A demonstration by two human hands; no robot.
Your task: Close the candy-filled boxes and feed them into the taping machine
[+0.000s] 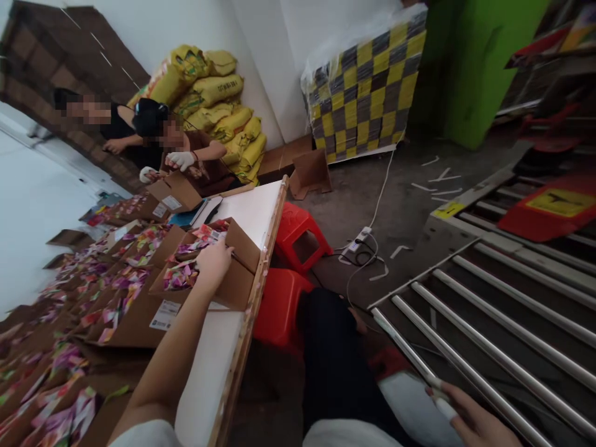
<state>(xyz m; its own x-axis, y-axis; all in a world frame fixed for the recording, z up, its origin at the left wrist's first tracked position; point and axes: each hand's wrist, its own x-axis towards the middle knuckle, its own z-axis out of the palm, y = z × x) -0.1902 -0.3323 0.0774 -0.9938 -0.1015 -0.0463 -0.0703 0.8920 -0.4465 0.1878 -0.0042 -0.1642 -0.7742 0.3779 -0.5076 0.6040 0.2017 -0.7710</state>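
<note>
My left hand (215, 264) reaches across the white table to an open cardboard box (239, 282) filled with small colourful packets (180, 276). Its fingers curl over the box's edge, with the fingertips partly hidden, and appear to grip the cardboard. Low at the right, my right hand (470, 416) hangs beside the metal rollers (493, 354), fingers loosely stretched and nothing visible in them. White wrapping covers part of its fingers. Whether that hand touches a roller I cannot tell.
More packet-filled boxes (135, 320) crowd the table (209, 366) at left. Two people work beyond, one wearing white gloves (182, 160). Red stools (282, 304) stand beside the table. A power strip (357, 245) with cables lies on the floor. Yellow sacks (209, 93) are piled behind.
</note>
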